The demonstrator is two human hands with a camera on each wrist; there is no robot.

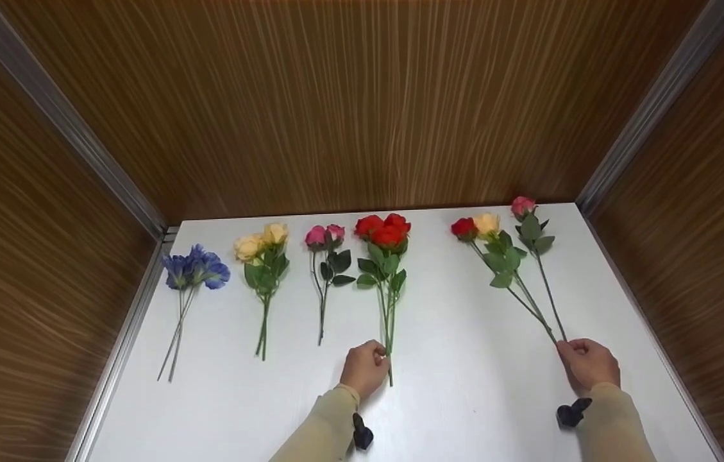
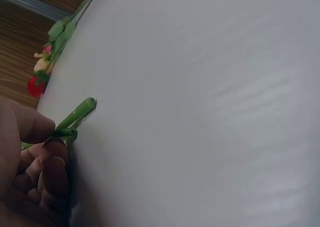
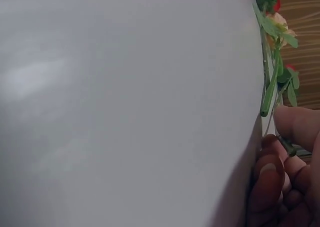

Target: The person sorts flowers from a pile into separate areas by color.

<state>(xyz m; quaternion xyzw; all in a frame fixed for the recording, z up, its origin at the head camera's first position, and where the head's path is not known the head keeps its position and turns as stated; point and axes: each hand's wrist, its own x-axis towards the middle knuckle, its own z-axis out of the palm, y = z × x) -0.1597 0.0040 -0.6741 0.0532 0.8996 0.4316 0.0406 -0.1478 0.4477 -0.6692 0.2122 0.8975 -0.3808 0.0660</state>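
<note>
The left hand [image 1: 365,369] pinches the lower stems of the red roses [image 1: 384,232], with the fingers curled around the green stems close to their cut ends; in the left wrist view the stem ends stick out just past the fingertips [image 2: 52,162]. This bunch lies flat on the white worktop [image 1: 464,385], near the middle, with the blooms pointing to the back wall. The right hand [image 1: 586,362] holds the stem ends of a mixed bunch [image 1: 503,256], made of one red rose, one cream rose and one pink rose, and its fingers are curled around the thin stems. This bunch lies on the right part of the worktop and leans a little, the blooms toward the back and the stems running down to the hand. To the left of the red roses lie the pink roses [image 1: 326,235], then the cream roses [image 1: 261,242], then the blue flowers [image 1: 195,268] near the left edge, each group apart from the next and all lying flat. Both sleeves are beige, and a small dark strap piece shows at each wrist. Brown wooden walls [image 1: 336,102] stand around the worktop on three sides. No writing or label can be read on anything.
</note>
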